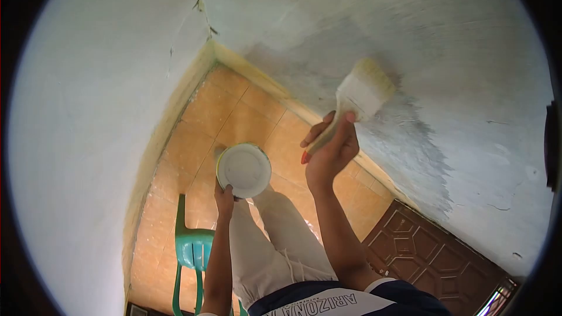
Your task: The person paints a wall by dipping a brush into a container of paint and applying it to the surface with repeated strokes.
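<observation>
Your right hand (333,155) grasps a wide brush (357,96), fingers closed around its pale handle near the head, the red-tipped end pointing back toward you and to the left. The bristles are at the far right wall (492,64), in front of a damp-looking grey patch (310,52); whether they touch the plaster, you cannot tell from this angle. The patch runs from near the corner toward the right and ends in a jagged, streaked edge against paler wall. Your left hand (225,202) grips a round container (257,151) at its near left side, thumb at the rim, remaining fingers mostly hidden by the container. It sits left of the brush and nearer to you, above your pale trousers (257,251), its opening facing up, whitish inside. The left wall (82,117) is pale and meets the right one at the far corner, where a crack (200,0) runs upward. A yellowish skirting (260,76) follows the foot of both walls, bordering orange floor tiles (252,105). Near left, beside your left forearm, stands a green plastic chair (193,248); near right, at the wall's foot, a brown panelled door (421,251).
</observation>
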Tool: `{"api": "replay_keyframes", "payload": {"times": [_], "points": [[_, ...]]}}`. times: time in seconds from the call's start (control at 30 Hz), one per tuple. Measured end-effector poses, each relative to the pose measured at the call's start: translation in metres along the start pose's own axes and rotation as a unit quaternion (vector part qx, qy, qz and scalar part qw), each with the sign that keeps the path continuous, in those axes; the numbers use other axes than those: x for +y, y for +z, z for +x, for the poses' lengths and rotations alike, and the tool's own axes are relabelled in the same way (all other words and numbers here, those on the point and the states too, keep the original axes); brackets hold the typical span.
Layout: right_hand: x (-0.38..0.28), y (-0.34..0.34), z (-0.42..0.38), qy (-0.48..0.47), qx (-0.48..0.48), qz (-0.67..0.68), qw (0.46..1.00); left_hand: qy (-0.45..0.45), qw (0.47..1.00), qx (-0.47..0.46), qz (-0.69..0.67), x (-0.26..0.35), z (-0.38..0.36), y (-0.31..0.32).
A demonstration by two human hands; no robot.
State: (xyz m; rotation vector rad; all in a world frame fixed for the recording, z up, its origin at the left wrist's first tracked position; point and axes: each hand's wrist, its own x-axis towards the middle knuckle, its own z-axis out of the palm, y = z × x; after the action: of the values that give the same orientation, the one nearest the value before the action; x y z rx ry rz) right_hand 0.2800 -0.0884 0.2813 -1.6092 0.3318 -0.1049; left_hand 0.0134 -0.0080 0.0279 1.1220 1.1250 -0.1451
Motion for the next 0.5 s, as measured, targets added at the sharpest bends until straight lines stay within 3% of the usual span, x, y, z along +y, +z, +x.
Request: {"api": "replay_keyframes", "payload": {"times": [0.13,0.23,0.27,0.37,0.5], "points": [[-0.037,0.004,0.001,-0.070,0.019,-0.025,0.997,-0.004,1.000,-0.020,-0.008,0.012,0.003,0.009],[-0.034,0.014,0.011,-0.028,0.025,-0.026,0.999,0.001,1.000,-0.018,-0.018,0.016,0.001,0.010],[-0.027,0.018,0.017,0.024,0.037,-0.014,0.999,-0.001,1.000,-0.018,-0.025,0.016,0.003,0.009],[0.012,0.020,0.032,-0.008,0.024,-0.043,0.999,-0.008,0.999,-0.030,-0.026,0.024,-0.001,0.001],[0.053,0.022,0.039,0.021,0.015,-0.046,0.999,0.003,1.000,-0.017,0.005,0.021,-0.005,-0.021]]}}
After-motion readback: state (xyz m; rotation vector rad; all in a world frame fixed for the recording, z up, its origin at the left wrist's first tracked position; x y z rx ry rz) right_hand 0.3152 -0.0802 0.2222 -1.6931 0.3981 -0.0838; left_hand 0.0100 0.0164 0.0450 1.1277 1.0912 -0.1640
